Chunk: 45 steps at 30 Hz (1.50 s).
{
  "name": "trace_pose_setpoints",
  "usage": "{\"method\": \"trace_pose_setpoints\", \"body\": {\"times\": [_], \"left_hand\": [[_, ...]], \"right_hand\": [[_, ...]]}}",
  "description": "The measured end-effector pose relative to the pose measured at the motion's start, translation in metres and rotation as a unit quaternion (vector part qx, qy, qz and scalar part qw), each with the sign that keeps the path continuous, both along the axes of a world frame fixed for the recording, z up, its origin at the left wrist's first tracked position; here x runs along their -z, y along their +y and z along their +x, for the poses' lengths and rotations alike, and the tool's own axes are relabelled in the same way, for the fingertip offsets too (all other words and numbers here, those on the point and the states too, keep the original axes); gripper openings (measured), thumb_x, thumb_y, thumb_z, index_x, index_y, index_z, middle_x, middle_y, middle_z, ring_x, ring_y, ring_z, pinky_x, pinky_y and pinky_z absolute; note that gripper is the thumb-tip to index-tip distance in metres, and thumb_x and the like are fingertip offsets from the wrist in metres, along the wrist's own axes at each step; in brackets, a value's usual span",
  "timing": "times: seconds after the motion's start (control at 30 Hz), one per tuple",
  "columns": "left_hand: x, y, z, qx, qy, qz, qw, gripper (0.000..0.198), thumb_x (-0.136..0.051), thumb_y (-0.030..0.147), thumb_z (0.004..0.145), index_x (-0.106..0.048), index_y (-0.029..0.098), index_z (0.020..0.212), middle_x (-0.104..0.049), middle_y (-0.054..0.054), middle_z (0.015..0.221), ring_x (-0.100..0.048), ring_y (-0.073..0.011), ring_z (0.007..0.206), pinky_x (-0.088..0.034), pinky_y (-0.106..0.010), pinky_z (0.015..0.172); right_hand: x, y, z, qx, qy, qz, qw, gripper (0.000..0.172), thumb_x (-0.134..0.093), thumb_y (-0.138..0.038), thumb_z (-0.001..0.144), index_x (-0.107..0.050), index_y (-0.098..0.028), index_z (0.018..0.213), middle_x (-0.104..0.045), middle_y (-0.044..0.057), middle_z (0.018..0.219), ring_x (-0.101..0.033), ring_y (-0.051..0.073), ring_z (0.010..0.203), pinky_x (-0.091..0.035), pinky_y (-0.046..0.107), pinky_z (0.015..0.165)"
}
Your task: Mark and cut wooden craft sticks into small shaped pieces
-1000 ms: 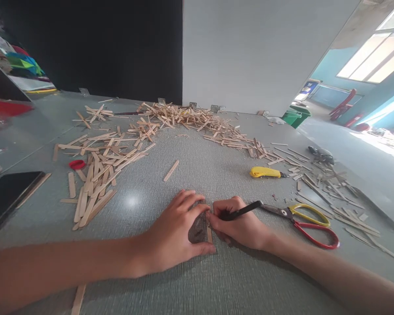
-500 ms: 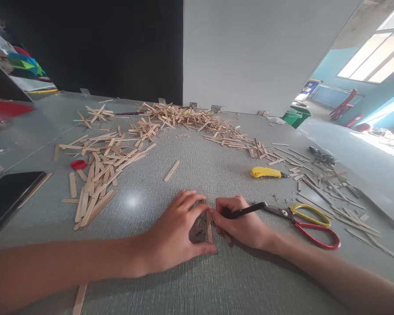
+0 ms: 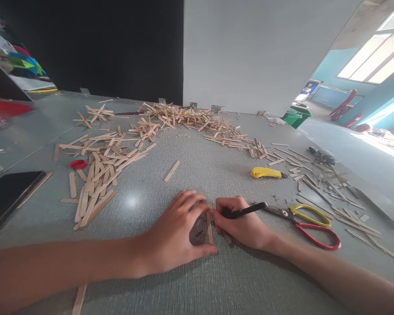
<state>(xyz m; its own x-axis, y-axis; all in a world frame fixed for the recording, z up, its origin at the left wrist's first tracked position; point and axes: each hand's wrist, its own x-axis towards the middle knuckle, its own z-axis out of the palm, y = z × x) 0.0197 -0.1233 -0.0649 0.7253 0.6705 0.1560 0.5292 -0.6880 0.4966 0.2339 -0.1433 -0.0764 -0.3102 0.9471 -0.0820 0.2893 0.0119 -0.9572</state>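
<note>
A short wooden craft stick (image 3: 210,229) lies on the grey tabletop. My left hand (image 3: 175,234) steadies it, thumb at the near end and index finger at the far end, the other fingers resting on the table. In my right hand (image 3: 241,223) a black pen (image 3: 249,211) is gripped, its back end slanting up to the right. The pen's tip is hidden behind my fingers, close to the stick. Small dark bits lie within the curve of my left thumb and finger. Scissors (image 3: 285,213) with one yellow and one red handle lie just right of my right hand.
Loose craft sticks (image 3: 98,183) pile up at left and along the back panel (image 3: 249,52). A yellow box cutter (image 3: 265,172) lies at right, near thin wood strips (image 3: 335,197). One stick (image 3: 172,170) lies ahead of my hands. A phone (image 3: 11,192) and red ring (image 3: 78,164) are left.
Hardly anything differs. Both hands keep their places at the stick, with the pen held at the same slant.
</note>
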Motion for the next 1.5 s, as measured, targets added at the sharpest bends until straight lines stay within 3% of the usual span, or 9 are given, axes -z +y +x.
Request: {"method": "trace_pose_setpoints", "body": {"times": [0.43,1.5], "left_hand": [[-0.0008,0.0005,0.0001,0.000,-0.014,-0.001,1.000,0.069,-0.092,0.054,0.074,-0.068,0.016,0.125,-0.065,-0.017,0.141,-0.050,-0.0420,0.140,-0.042,-0.066,0.118],[0.0005,0.0010,0.0003,-0.002,-0.012,-0.003,1.000,0.072,-0.093,0.053,0.072,-0.067,0.017,0.129,-0.064,-0.017,0.141,-0.050,-0.0433,0.141,-0.042,-0.066,0.118]], "right_hand": [[0.0022,0.0007,0.0002,0.004,0.022,-0.021,1.000,0.036,-0.064,-0.031,0.096,-0.046,-0.023,0.066,-0.058,-0.006,0.050,-0.051,0.007,0.032,-0.038,0.015,0.030],[0.0009,0.0016,0.0045,-0.044,0.001,0.007,0.999,0.038,-0.066,-0.028,0.095,-0.048,-0.023,0.062,-0.050,-0.007,0.042,-0.048,0.009,0.034,-0.033,0.019,0.036]]}}
